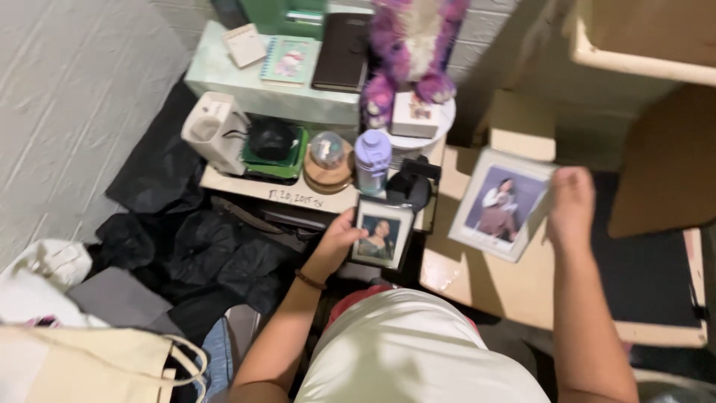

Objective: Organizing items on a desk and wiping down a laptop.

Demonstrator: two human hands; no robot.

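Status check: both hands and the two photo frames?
Left hand grips small black-framed portrait photo. Right hand grips large white-framed portrait photo above tan wooden surface. Lilac plastic bottle behind small frame.

small photo frame [382,233]: black border, portrait in dark green tones. large photo frame [501,203]: white border, blue-lilac backdrop, figure in white and mauve. plush toy [412,46]: purple with white belly. bottle [372,160]: lavender. notebook [289,60]: teal cover, pink print. surface [514,287]: pale beige. tray [277,166]: green. tote bag [97,366]: cream. bracelet [309,280]: brown. wall [67,97]: white brick.
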